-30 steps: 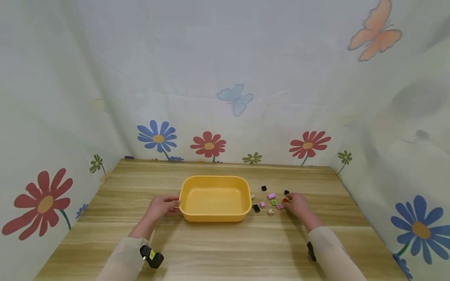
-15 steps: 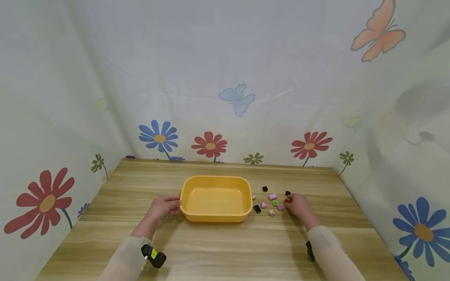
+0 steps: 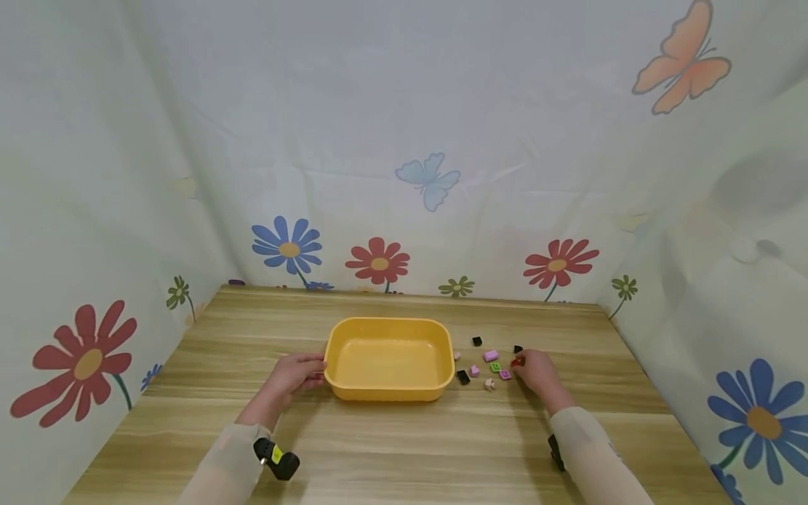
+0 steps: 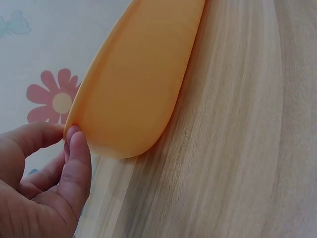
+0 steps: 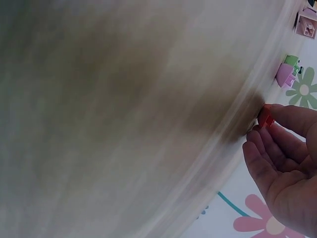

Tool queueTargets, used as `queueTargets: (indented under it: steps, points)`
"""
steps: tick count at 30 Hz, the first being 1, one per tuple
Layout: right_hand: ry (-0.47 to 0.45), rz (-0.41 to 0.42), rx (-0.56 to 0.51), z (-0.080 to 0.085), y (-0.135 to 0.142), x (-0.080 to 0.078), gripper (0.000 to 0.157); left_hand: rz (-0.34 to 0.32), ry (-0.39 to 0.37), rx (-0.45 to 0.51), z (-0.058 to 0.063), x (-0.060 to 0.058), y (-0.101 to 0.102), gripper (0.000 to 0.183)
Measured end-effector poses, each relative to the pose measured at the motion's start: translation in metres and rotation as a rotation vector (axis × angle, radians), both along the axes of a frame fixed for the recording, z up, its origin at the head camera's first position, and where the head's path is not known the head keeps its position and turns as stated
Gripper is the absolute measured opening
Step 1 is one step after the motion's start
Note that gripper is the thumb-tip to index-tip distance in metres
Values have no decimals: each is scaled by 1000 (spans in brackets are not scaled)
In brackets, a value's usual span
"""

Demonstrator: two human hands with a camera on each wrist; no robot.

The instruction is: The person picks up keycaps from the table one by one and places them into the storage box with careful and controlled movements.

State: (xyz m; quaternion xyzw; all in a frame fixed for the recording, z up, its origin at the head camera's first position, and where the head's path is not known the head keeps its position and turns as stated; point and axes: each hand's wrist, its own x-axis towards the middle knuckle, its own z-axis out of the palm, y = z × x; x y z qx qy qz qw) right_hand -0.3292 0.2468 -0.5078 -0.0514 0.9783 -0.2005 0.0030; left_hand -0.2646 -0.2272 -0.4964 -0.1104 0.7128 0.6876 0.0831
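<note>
My left hand [image 3: 293, 373] is at the left end of a yellow plastic basin [image 3: 389, 393], thumb and fingers pinching its rim. In the left wrist view, the thumb and fingertips lie on either side of the orange-looking basin wall [image 4: 133, 79]. To the right of the basin, my right hand [image 3: 535, 370] pinches a small red toy brick [image 5: 265, 115] between thumb and index finger, low over the table. The other fingers are curled loosely beneath. Beside this hand lie a pink square piece [image 3: 505, 374], a green square piece [image 3: 495, 367] and a black piece [image 3: 517, 349].
Several more small pieces lie between basin and right hand: a pink brick [image 3: 491, 356], a black brick [image 3: 463, 377], a beige piece [image 3: 489, 384], and a black one [image 3: 477, 341] farther back. The wooden table [image 3: 391, 456] meets a flowered curtain [image 3: 315, 175] behind and at both sides.
The head view has shifted slightly, so everything sits a little farther right in it. Both hands and the basin stay about where they were.
</note>
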Motion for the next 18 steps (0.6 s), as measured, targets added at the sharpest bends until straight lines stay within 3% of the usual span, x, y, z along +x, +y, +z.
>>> queueTargets:
  steps: [9,18]
  points:
    - [27,-2,-3,-2,0,0,30,-14,-10,-36,-1,3,-4,47]
    - [26,-23,-20,2,2,2,28,-48,-16,-3,1,4,-9,50]
